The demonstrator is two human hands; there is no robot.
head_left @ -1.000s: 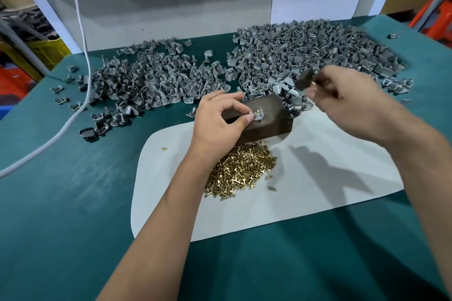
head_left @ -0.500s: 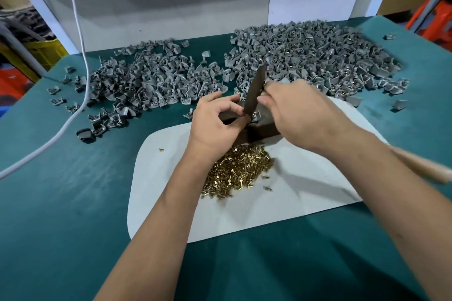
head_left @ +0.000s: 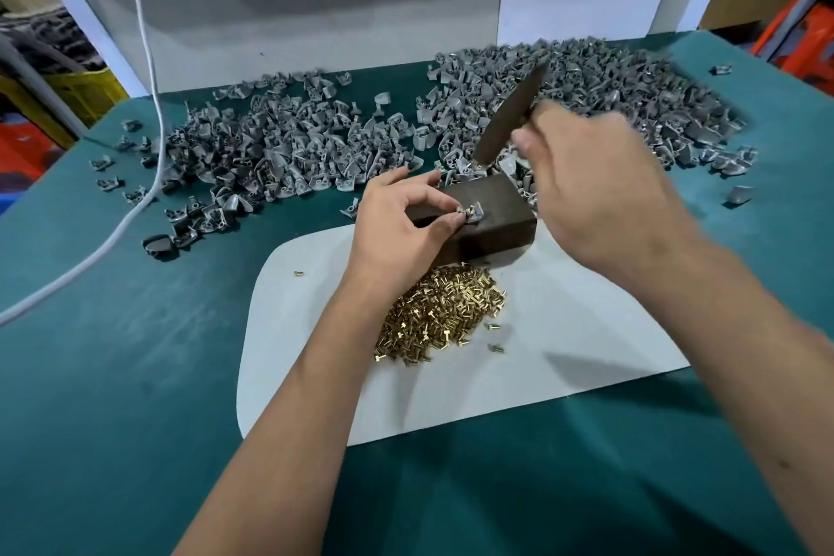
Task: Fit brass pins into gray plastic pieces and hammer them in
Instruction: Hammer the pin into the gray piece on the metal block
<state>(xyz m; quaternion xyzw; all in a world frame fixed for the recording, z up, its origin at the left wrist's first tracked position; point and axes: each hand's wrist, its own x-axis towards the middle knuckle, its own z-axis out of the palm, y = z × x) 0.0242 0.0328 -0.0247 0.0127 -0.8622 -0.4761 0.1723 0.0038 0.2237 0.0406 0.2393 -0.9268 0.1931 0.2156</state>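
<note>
left hand (head_left: 397, 221) pinches gray piece (head_left: 471, 212) on block (head_left: 487, 212) | right hand (head_left: 600, 185) grips hammer (head_left: 512, 113) — head tilted up-right

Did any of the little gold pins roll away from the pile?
Yes. One small brass pin lies alone on the white mat, left of the heap of brass pins. Two more sit just right of it. A few loose gray plastic pieces are scattered apart from the big piles on the green table.
</note>
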